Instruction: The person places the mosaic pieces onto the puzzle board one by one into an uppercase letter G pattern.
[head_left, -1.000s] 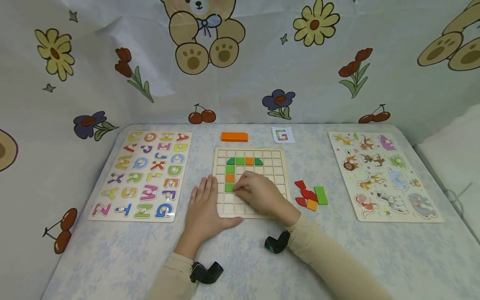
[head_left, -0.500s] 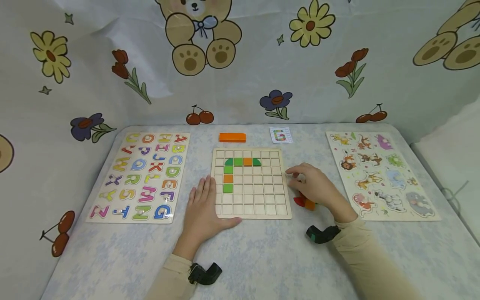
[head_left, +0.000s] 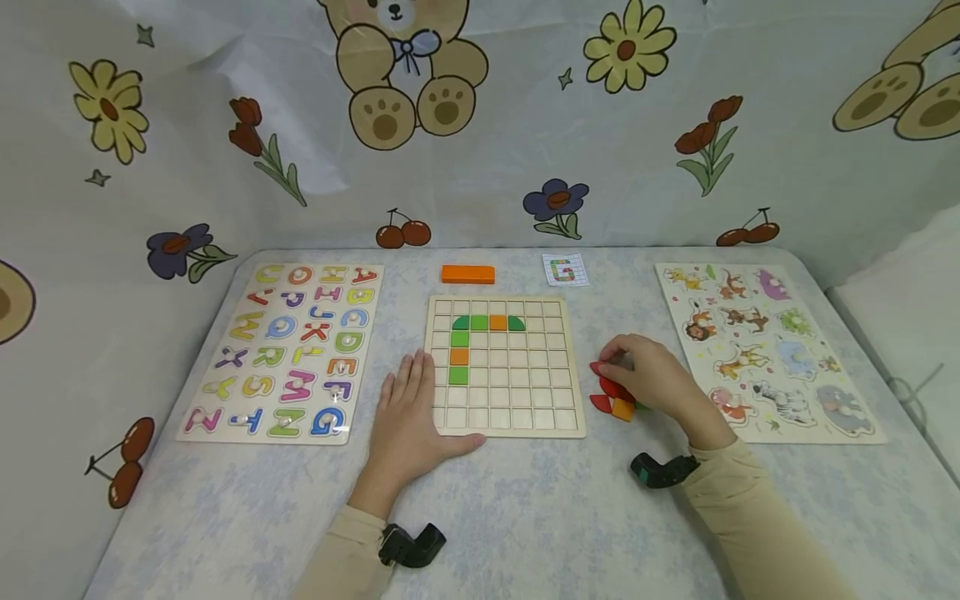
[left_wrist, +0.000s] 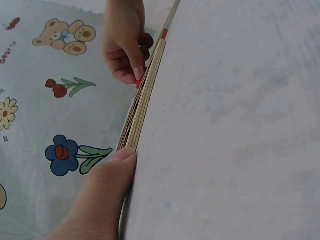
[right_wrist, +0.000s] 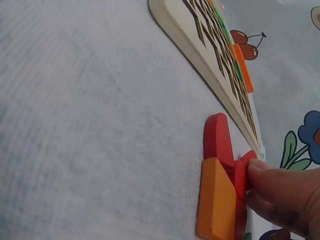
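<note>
My left hand (head_left: 408, 412) lies flat with fingers straight along the left edge of a wooden grid board (head_left: 525, 396), its thumb at the front edge. On the board, green and orange square blocks (head_left: 459, 357) run down a column and along a row, with dark green rounded pieces (head_left: 516, 323) at the row's ends. Right of the board, my right hand (head_left: 656, 383) pinches a red block (right_wrist: 247, 156) between thumb and fingers. Beside it lie another red block (right_wrist: 217, 137) and an orange block (right_wrist: 215, 200); the hand mostly hides a green one.
A letter puzzle board (head_left: 281, 358) lies to the left and an animal puzzle board (head_left: 765, 358) to the right. Behind the grid stand an orange bar (head_left: 468, 274) and a small card (head_left: 566, 270) with a coloured G pattern. A printed curtain (head_left: 480, 183) rises at the back.
My right hand has left the grid's column, where a green square now shows uncovered, and moved right to the loose blocks, taking hold of a red one. The left hand has stayed put.
</note>
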